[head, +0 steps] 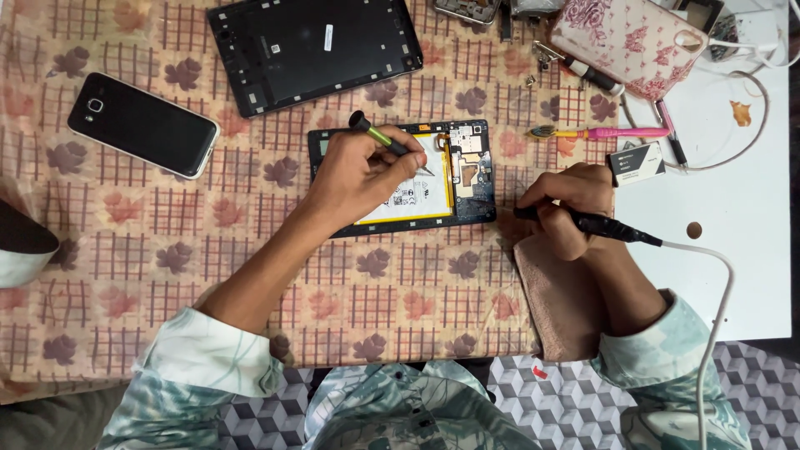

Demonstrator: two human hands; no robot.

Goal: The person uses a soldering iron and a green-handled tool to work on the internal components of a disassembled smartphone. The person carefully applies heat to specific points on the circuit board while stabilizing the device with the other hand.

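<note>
Our sleeves [208,367] are framing the opened tablet [400,179], which is lying between our hands: our left hand [354,175] is gripping a screwdriver [385,140] over it, our right hand [571,208] is clasping a corded tool [596,223] just beside it

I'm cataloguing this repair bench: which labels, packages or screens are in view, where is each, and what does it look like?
Battery label: white rectangle inside the opened tablet, partly under the left hand.
Small box: black and white, just above the right hand.
Phone: far left, dark.
Sticker: small white strip on the black back cover.
</note>
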